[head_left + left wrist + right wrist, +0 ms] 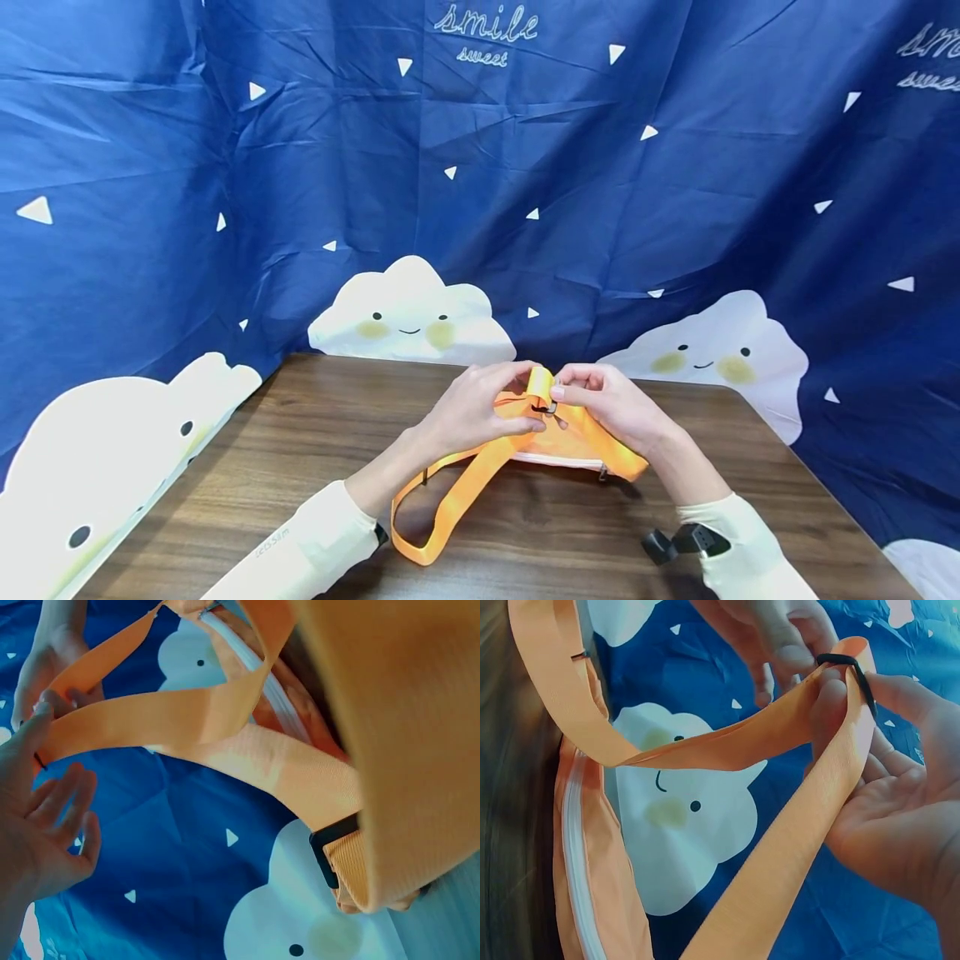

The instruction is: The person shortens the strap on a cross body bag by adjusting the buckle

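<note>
Both hands are together at an orange webbing strap (pixel 461 504) of an orange zippered pouch (pixel 573 437). My right hand (pixel 618 408) pinches the strap beside a dark slider buckle (pixel 847 661); in the right wrist view the webbing loops through this buckle. My left hand (pixel 468 408) touches the raised strap loop (pixel 540 383) with its upper fingertips, its thumb held apart below. In the left wrist view, my left hand's fingers (pixel 64 799) are spread and relaxed. Another dark buckle (pixel 330 851) shows lower on the strap there.
The pouch and strap lie on a brown wooden table (pixel 322 433). A white zipper (pixel 574 847) runs along the pouch. Behind the table hangs a blue curtain (pixel 360 167) printed with clouds. A black wrist device (pixel 701 540) is on the right forearm.
</note>
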A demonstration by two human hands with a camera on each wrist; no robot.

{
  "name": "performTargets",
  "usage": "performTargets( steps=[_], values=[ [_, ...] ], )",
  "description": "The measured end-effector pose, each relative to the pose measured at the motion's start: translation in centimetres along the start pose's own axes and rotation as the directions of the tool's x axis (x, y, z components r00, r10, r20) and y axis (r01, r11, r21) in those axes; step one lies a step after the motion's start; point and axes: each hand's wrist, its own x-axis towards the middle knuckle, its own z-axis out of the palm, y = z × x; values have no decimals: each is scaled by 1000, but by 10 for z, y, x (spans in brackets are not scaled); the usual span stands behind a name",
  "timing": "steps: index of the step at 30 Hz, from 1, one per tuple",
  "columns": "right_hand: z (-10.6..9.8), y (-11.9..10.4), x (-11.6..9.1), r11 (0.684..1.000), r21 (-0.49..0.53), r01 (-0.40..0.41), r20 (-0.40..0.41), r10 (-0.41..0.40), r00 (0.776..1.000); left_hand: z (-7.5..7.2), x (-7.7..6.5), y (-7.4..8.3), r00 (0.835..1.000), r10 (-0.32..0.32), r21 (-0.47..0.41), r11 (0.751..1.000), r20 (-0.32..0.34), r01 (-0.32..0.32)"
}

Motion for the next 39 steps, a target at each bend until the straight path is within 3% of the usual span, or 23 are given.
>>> performTargets(
  steps=[6,10,18,25,30,35,39],
  values=[
    [-2,-4,-1,997,28,66,9,-67,998,2,1,-2,999,43,50,998,-12,-42],
    [-3,-6,-1,996,11,90,3,-90,996,1,1,-2,999,36,79,996,0,-36],
    [-5,-8,-1,993,10,114,-5,-114,993,1,3,-1,1000,7,147,989,28,-11],
    [-5,-12,-5,983,20,180,15,-180,984,3,1,-5,985,-91,315,948,144,41],
    [-6,-14,-6,979,18,203,22,-203,979,3,0,-10,983,-103,334,941,150,48],
    [-6,-11,-7,983,10,183,15,-183,983,0,-3,-10,980,-117,350,935,159,55],
    [-4,-9,-6,990,-74,121,-8,-122,993,-4,-5,-8,975,-125,360,931,182,52]
  ],
)
